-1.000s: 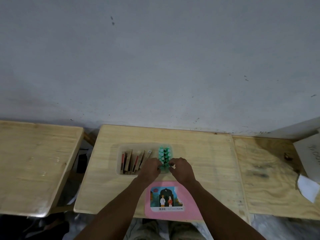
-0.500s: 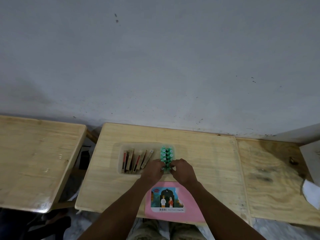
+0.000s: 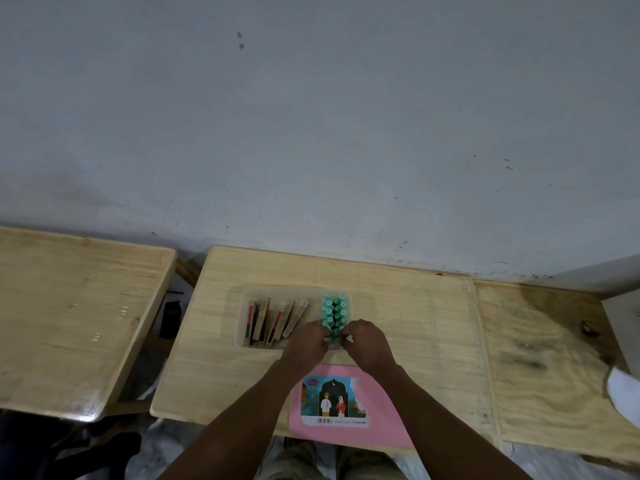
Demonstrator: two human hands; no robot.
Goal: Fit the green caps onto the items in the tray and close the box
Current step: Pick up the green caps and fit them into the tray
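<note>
A clear plastic tray (image 3: 242,306) lies on the middle wooden table. At its right end stand two rows of small items with green caps (image 3: 334,311). My left hand (image 3: 306,342) and my right hand (image 3: 367,342) meet at the near end of those rows, fingers curled and pinched around the nearest capped item. What sits between the fingertips is too small to make out. The pink lid (image 3: 384,403) with a picture label lies flat on the table just in front of my hands.
Several slim brown and red packets (image 3: 273,322) lean in the tray's left part. A second wooden table (image 3: 69,317) stands to the left, a plywood one (image 3: 547,368) to the right with white paper (image 3: 623,396) at its edge. A grey wall rises behind.
Both hands stay at the near end of the green rows with only small finger movements. The view has shifted slightly, so the tables appear a little lower and to the right.
</note>
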